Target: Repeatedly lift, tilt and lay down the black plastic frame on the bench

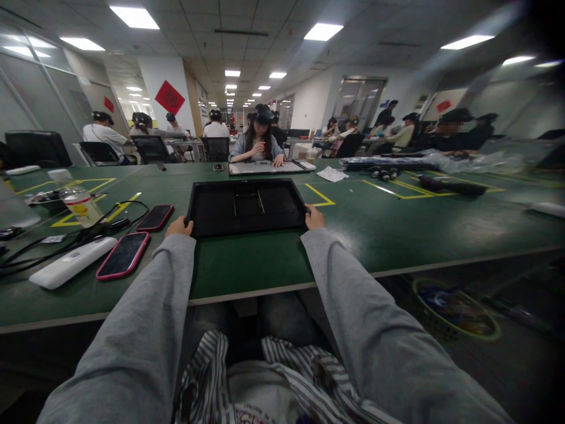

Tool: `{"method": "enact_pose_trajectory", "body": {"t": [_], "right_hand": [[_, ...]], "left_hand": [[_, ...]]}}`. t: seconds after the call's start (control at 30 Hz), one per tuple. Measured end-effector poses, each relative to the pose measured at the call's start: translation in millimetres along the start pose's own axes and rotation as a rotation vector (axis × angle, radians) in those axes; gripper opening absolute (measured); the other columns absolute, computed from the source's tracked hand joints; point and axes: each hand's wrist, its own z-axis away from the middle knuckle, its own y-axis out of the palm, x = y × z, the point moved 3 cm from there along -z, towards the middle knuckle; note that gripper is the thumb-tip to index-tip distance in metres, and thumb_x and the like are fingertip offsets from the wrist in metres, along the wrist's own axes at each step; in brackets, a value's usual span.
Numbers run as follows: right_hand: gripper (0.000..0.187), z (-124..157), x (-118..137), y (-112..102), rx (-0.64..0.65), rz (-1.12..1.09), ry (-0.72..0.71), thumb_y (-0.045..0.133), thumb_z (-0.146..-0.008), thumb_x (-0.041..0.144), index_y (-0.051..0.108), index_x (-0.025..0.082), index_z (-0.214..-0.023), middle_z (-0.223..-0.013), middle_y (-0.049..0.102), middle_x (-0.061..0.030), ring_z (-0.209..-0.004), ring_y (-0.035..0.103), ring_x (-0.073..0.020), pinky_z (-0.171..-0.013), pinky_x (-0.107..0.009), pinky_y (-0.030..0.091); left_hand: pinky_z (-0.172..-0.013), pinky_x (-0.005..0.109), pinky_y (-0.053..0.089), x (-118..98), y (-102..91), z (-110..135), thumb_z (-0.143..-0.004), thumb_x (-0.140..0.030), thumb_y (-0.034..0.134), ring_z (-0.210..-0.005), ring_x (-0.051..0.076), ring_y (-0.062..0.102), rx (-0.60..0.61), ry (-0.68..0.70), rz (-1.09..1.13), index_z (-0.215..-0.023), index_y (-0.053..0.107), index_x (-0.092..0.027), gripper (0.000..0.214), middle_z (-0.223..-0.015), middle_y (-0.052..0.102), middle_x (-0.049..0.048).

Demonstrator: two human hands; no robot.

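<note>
Black panel [214, 206], frame centre; left hand [179, 226] clamped on its left edge, right hand [315, 218] its right. Plastic bottle [83, 206], left of frame.

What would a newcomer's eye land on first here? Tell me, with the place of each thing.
First, the large black panel in the middle of the view, held at its opposite sides by the left hand and right hand. Next, the bright red diamond on the white pillar at upper left. Then the pink-rimmed phone at left on the green table.
</note>
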Motion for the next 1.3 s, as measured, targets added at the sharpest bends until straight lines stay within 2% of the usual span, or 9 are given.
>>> {"method": "enact_pose_trajectory", "body": {"t": [0.67,1.0,1.3], "right_hand": [[0.052,3.6,4.2,-4.7,0.005,0.004,0.041,0.043,-0.089,0.017,0.049,0.022,-0.140,-0.121,0.065,-0.0100,-0.110,0.059,-0.0259,-0.100,-0.043,0.043],[0.051,3.7,7.6,-7.7,-0.040,-0.001,0.004,0.042,-0.089,0.015,0.050,0.021,-0.139,-0.129,0.061,-0.0099,-0.117,0.057,-0.0253,-0.102,-0.041,0.042],[0.051,2.9,6.5,-7.0,-0.039,-0.006,0.027,0.043,-0.088,0.014,0.052,0.021,-0.138,-0.126,0.064,-0.0101,-0.114,0.058,-0.0261,-0.101,-0.042,0.043]], "left_hand": [[-0.089,0.039,0.046,-4.0,-4.0,2.9,-0.091,-0.044,0.038,-0.111,0.031,0.059,-0.041,0.047,-0.051,-0.132,0.054,-0.017,0.051,-0.120,0.064,0.0158],[-0.090,0.039,0.045,-6.6,-8.6,5.2,-0.092,-0.044,0.036,-0.111,0.030,0.059,-0.053,0.029,-0.081,-0.135,0.050,-0.016,0.053,-0.120,0.063,0.0176],[-0.090,0.038,0.045,-6.5,-8.9,5.9,-0.092,-0.045,0.036,-0.111,0.029,0.059,-0.042,0.029,-0.087,-0.135,0.051,-0.017,0.053,-0.119,0.064,0.0166]]}}
